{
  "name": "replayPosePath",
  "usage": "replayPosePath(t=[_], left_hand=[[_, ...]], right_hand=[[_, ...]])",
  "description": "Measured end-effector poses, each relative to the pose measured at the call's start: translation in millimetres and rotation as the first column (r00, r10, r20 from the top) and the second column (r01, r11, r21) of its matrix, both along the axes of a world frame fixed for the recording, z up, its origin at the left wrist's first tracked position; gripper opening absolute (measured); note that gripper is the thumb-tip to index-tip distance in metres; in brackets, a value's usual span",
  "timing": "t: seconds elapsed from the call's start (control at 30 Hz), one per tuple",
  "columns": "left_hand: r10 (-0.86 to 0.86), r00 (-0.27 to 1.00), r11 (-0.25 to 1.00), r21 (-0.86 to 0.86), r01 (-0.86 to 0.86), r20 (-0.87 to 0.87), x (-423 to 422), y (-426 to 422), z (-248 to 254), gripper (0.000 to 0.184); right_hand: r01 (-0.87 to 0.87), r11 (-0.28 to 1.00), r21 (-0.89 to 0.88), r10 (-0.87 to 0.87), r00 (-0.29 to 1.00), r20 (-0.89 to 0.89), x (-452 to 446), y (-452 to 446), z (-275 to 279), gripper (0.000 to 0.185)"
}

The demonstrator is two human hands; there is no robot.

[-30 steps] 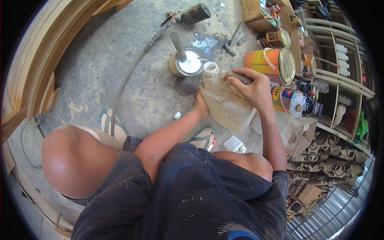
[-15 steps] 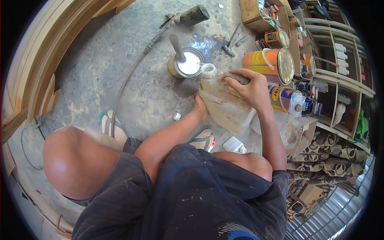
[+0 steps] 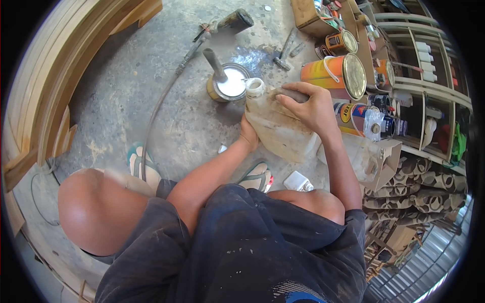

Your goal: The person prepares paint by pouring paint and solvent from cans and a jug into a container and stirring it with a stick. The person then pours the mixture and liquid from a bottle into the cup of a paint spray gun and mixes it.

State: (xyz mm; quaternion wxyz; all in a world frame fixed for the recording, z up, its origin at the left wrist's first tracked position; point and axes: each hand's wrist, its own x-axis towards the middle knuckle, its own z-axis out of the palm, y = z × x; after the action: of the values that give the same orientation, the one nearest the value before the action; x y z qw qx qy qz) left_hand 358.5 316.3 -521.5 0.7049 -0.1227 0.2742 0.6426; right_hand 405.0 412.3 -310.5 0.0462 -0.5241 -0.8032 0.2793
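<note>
A stained, whitish plastic jug [image 3: 280, 123] is tilted between my two hands, its uncapped mouth beside the rim of an open can [image 3: 218, 91]. White liquid [image 3: 233, 82] fills the can, and a grey-handled tool [image 3: 214, 64] stands in it. At the jug's mouth a thin stream or strand reaches towards the can. My right hand [image 3: 314, 108] is wrapped round the jug's handle. My left hand [image 3: 248, 133] supports the jug's lower side, its fingers mostly hidden behind it. A small white cap [image 3: 222, 149] lies on the floor near my left wrist.
A hose [image 3: 162, 98] runs over the floor [image 3: 111, 116] to a dark cylinder [image 3: 235, 21]. Hammers [image 3: 286, 49] lie behind the jug. An orange paint bucket [image 3: 333, 76], other cans, boxes and a shelf [image 3: 429, 91] line the right. A white bottle [image 3: 298, 182] lies near my knee.
The view has shifted slightly, so the jug, can and bucket appear further left. Both hands keep their hold on the jug, which stays tilted beside the can.
</note>
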Motion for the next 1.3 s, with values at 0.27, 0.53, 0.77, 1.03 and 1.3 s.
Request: replayPosePath(t=[0.27, 0.53, 0.77, 1.03, 1.3], left_hand=[[-0.072, 0.986, 0.968, 0.226, 0.105, -0.148, 12, 43, 33, 0.060], [0.592, -0.287, 0.768, 0.419, 0.485, -0.753, 24, 106, 10, 0.046], [0.664, -0.540, 0.627, -0.008, 0.779, -0.517, -116, 181, 146, 0.059], [0.358, -0.556, 0.817, -0.037, 0.575, -0.750, -261, 171, 182, 0.051], [0.248, -0.643, 0.825, -0.191, 0.533, -0.725, -320, 108, 108, 0.043]], right_hand=[[0.296, 0.944, 0.142, -0.228, 0.903, -0.365, 92, -17, 7, 0.029], [0.714, 0.684, 0.152, -0.480, 0.597, -0.643, 176, -12, -18, 0.030], [0.831, 0.494, 0.255, -0.468, 0.502, -0.728, 229, -4, -44, 0.033], [0.930, 0.321, 0.179, -0.448, 0.316, -0.836, 281, -5, -70, 0.031], [0.893, 0.287, 0.347, -0.705, 0.442, -0.555, 289, -2, -60, 0.036]])
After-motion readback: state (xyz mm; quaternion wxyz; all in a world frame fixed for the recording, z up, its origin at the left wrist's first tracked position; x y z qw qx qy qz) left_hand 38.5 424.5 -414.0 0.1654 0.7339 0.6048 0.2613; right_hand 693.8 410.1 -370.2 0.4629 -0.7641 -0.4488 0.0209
